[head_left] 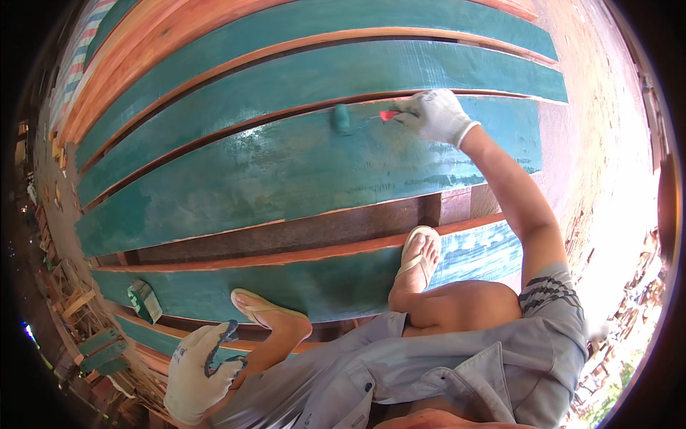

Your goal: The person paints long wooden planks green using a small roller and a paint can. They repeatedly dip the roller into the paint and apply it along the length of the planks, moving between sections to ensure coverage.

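My right hand (437, 118), in a white knit glove, is closed round the red handle of a small paint roller (341, 120). The green-coated roller head rests on a wide wooden board (286, 168) covered in glossy teal-green paint, some patches darker than others. My left hand (196, 375) hangs beside my leg at the lower left, its glove stained green at the fingertips. Thumb and fingers are apart there, with nothing visible between them. Not far from it, a small white and green container (145, 300) sits on the nearest green board (336, 286).
My sandalled feet (421, 254) stand on the nearest board, whose right end shows streaky pale paint. More green boards (314, 68) lie beyond, with gaps between. Unpainted reddish timber (153, 43) lies at the far left; scrap wood (78, 304) is heaped at the left.
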{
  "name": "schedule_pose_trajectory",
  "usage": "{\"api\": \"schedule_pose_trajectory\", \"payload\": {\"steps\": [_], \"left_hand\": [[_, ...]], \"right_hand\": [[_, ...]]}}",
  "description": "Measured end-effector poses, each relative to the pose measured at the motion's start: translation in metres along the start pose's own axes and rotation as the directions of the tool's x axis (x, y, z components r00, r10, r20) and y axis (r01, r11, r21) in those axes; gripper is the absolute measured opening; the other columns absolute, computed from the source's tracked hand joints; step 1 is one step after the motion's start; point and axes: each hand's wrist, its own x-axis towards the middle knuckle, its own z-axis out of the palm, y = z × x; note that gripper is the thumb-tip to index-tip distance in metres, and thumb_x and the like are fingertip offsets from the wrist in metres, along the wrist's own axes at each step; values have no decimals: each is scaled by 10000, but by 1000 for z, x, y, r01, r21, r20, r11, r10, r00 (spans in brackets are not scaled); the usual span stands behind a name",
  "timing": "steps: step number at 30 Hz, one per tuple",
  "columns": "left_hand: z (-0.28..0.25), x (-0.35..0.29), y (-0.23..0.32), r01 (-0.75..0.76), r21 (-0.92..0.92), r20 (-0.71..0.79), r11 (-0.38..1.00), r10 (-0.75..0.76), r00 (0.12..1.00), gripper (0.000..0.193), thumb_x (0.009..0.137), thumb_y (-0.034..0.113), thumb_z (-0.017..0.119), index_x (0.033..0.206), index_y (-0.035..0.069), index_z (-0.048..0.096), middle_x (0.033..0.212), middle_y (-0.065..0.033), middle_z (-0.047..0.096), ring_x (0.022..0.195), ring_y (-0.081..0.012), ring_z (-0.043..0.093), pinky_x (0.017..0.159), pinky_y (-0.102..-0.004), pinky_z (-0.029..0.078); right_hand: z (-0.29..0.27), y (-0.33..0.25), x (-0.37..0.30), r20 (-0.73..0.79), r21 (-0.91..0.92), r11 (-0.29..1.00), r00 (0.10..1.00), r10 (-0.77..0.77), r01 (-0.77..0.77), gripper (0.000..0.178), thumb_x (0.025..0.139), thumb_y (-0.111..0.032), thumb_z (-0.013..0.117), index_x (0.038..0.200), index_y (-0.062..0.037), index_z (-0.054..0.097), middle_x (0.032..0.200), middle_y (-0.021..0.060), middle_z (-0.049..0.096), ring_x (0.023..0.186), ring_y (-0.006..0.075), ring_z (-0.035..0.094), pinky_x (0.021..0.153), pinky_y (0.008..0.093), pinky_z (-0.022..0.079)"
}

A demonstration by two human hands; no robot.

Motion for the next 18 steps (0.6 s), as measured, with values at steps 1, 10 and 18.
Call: {"api": "schedule_pose_trajectory", "payload": {"steps": [1, 10, 18], "left_hand": [[0, -2, 5, 19, -6, -4, 1000, -19, 1000, 572, 857, 301, 784, 1310, -36, 692, 1155, -202, 733, 1044, -391, 710, 919, -435, 555], [7, -3, 8, 81, -43, -3, 996, -81, 997, 581, 838, 278, 773, 1322, -33, 691, 1147, -207, 733, 1037, -388, 714, 918, -421, 554], [2, 12, 16, 25, 97, 25, 995, -27, 999, 628, 859, 389, 783, 1325, -23, 693, 1136, -189, 736, 1018, -375, 702, 887, -408, 542]], "right_hand": [[-5, 3, -1, 19, -18, 1000, 1000, 2, -2, 310, 1028, -401, 635, 1128, -184, 833, 891, 148, 768, 810, 368, 733, 740, 468, 577], [-47, 24, -42, 101, -25, 990, 985, 140, -138, 311, 1033, -405, 631, 1154, -213, 843, 921, 132, 790, 821, 325, 754, 760, 434, 586], [-27, 34, -19, 86, -42, 992, 989, 118, -115, 315, 1027, -416, 625, 1148, -223, 844, 897, 136, 789, 837, 345, 754, 774, 454, 590]]}}
